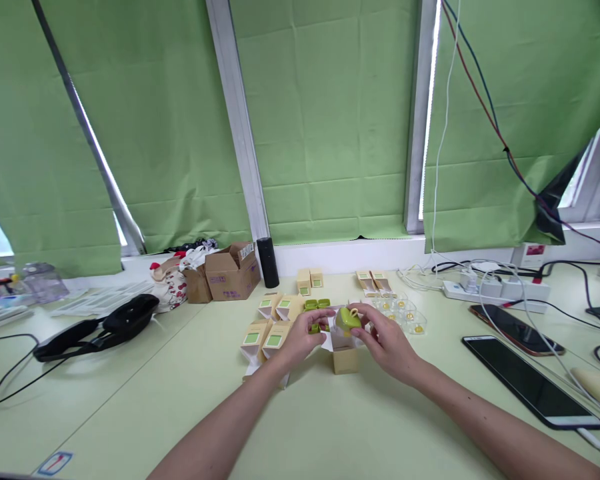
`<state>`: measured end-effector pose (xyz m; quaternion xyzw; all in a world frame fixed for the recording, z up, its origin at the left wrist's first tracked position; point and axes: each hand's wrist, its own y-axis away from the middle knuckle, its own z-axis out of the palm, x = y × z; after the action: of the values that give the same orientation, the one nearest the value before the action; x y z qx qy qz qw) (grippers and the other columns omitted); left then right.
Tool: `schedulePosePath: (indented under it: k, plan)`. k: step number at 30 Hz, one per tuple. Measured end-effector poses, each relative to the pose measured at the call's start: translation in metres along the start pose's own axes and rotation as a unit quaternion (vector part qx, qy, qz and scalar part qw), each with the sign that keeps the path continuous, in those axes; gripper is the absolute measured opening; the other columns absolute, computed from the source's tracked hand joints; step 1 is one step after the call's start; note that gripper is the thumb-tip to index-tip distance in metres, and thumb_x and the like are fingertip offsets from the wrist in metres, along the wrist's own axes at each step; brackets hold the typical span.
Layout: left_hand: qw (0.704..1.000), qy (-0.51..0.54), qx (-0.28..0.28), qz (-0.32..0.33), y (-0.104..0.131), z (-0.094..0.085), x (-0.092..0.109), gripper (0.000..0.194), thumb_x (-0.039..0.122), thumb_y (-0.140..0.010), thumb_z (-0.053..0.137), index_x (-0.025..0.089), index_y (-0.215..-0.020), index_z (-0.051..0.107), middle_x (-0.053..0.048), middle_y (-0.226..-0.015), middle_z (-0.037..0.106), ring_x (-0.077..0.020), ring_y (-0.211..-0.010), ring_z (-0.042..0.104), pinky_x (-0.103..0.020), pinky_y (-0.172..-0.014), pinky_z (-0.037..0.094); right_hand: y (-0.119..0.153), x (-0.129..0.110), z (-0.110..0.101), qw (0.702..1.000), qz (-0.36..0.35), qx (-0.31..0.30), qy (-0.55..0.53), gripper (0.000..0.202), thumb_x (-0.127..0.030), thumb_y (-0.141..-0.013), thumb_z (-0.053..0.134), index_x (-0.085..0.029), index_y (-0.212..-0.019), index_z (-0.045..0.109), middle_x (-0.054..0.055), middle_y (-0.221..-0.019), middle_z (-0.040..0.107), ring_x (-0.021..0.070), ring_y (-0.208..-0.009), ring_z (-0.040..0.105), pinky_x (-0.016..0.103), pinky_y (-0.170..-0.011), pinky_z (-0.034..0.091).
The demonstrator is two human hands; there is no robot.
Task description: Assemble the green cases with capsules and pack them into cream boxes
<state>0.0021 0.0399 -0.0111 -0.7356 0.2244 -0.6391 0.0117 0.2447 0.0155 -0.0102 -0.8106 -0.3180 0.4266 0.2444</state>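
A small kraft cardboard box (346, 362) stands open in front of me, its white inner flaps raised. My left hand (304, 335) is closed at the box's left side, with thumb and fingers at a white flap. Above the opening, my right hand (386, 339) pinches a small glossy green case with a yellowish ring on top (347, 319). Several similar green pieces (317, 304) lie just behind my left hand. To the left sit several kraft boxes with green labels (275, 341), some with flaps up. Clear plastic cups with yellow centres (405, 313) are behind my right hand.
More small boxes (310, 278) and two open ones (376, 284) stand farther back. A brown carton (233, 272) and black cylinder (267, 263) are by the wall. Phones (527, 380), cables and a power strip (495, 293) lie right; a black strapped device (100, 327) lies left.
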Motion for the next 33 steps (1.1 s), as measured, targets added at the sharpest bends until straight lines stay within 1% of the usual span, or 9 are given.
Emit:
schedulePosePath:
  k: [3, 8, 11, 15, 21, 24, 27, 30, 33]
  plan:
    - [1.0, 0.001, -0.001, -0.002, 0.0, -0.001, -0.003, 0.066, 0.007, -0.062, 0.063, 0.018, -0.126, 0.076, -0.009, -0.106, 0.073, -0.0251, -0.102, 0.065, -0.035, -0.087, 0.049, 0.001, 0.0, 0.0, 0.999, -0.018, -0.022, 0.033, 0.027, -0.034, -0.106, 0.053, -0.027, -0.131, 0.059, 0.007, -0.116, 0.077, 0.0225, -0.081, 0.073, 0.037, -0.072, 0.057]
    - [1.0, -0.003, 0.001, -0.009, 0.001, -0.001, -0.001, 0.067, 0.006, -0.062, 0.062, 0.018, -0.126, 0.076, -0.009, -0.108, 0.073, -0.0252, -0.104, 0.065, -0.037, -0.093, 0.05, 0.004, 0.001, 0.001, 0.996, -0.043, -0.038, 0.061, 0.031, -0.032, -0.105, 0.057, -0.026, -0.135, 0.059, 0.008, -0.113, 0.077, 0.0243, -0.085, 0.072, 0.04, -0.078, 0.055]
    - [1.0, -0.007, 0.004, -0.009, 0.001, -0.001, 0.0, 0.067, 0.005, -0.062, 0.062, 0.019, -0.126, 0.077, -0.009, -0.111, 0.073, -0.0249, -0.105, 0.064, -0.037, -0.092, 0.05, 0.005, 0.0, 0.001, 0.996, -0.038, -0.042, 0.067, 0.032, -0.031, -0.103, 0.059, -0.025, -0.134, 0.058, 0.007, -0.108, 0.077, 0.0249, -0.086, 0.071, 0.04, -0.077, 0.054]
    - [1.0, -0.013, 0.006, -0.011, 0.002, -0.001, 0.0, 0.068, 0.005, -0.062, 0.062, 0.018, -0.127, 0.077, -0.009, -0.107, 0.072, -0.0246, -0.102, 0.064, -0.036, -0.089, 0.05, 0.006, -0.004, 0.001, 0.996, -0.024, -0.058, 0.065, 0.024, -0.031, -0.101, 0.06, -0.026, -0.125, 0.059, 0.007, -0.108, 0.074, 0.0246, -0.086, 0.069, 0.037, -0.072, 0.052]
    - [1.0, -0.003, 0.012, -0.005, 0.002, 0.0, 0.001, 0.067, 0.004, -0.06, 0.061, 0.018, -0.123, 0.077, -0.008, -0.105, 0.071, -0.0228, -0.1, 0.062, -0.034, -0.088, 0.048, 0.008, -0.01, 0.003, 0.996, -0.028, -0.073, 0.04, 0.02, -0.029, -0.1, 0.059, -0.026, -0.12, 0.058, 0.007, -0.11, 0.07, 0.0245, -0.091, 0.065, 0.038, -0.076, 0.051]
    - [1.0, -0.009, 0.015, -0.006, 0.002, 0.001, 0.001, 0.067, 0.004, -0.059, 0.061, 0.017, -0.124, 0.077, -0.008, -0.104, 0.071, -0.0226, -0.099, 0.062, -0.034, -0.087, 0.048, 0.009, -0.01, 0.005, 0.996, -0.028, -0.077, 0.042, 0.018, -0.028, -0.101, 0.058, -0.025, -0.118, 0.058, 0.007, -0.109, 0.069, 0.0245, -0.09, 0.064, 0.037, -0.074, 0.05]
    - [1.0, -0.013, 0.02, -0.009, 0.002, 0.002, 0.002, 0.067, 0.005, -0.059, 0.062, 0.016, -0.123, 0.077, -0.009, -0.104, 0.071, -0.0228, -0.099, 0.062, -0.034, -0.088, 0.048, 0.008, -0.01, 0.007, 0.995, -0.03, -0.076, 0.051, 0.012, -0.027, -0.104, 0.052, -0.026, -0.114, 0.059, 0.006, -0.102, 0.069, 0.0249, -0.089, 0.062, 0.036, -0.072, 0.048]
    - [1.0, -0.008, 0.018, -0.011, 0.003, 0.002, 0.003, 0.067, 0.006, -0.06, 0.062, 0.016, -0.125, 0.077, -0.009, -0.105, 0.072, -0.0232, -0.1, 0.062, -0.034, -0.088, 0.048, 0.005, -0.011, 0.01, 0.996, -0.018, -0.064, 0.054, 0.017, -0.027, -0.109, 0.044, -0.026, -0.108, 0.061, 0.005, -0.095, 0.07, 0.0254, -0.09, 0.062, 0.037, -0.075, 0.049]
    - [1.0, -0.005, 0.016, -0.014, 0.003, 0.002, 0.004, 0.067, 0.006, -0.061, 0.062, 0.016, -0.125, 0.077, -0.01, -0.107, 0.072, -0.0232, -0.1, 0.062, -0.034, -0.086, 0.048, 0.003, -0.011, 0.012, 0.997, -0.006, -0.053, 0.051, 0.019, -0.027, -0.109, 0.044, -0.026, -0.104, 0.062, 0.006, -0.095, 0.071, 0.0258, -0.091, 0.063, 0.039, -0.077, 0.05]
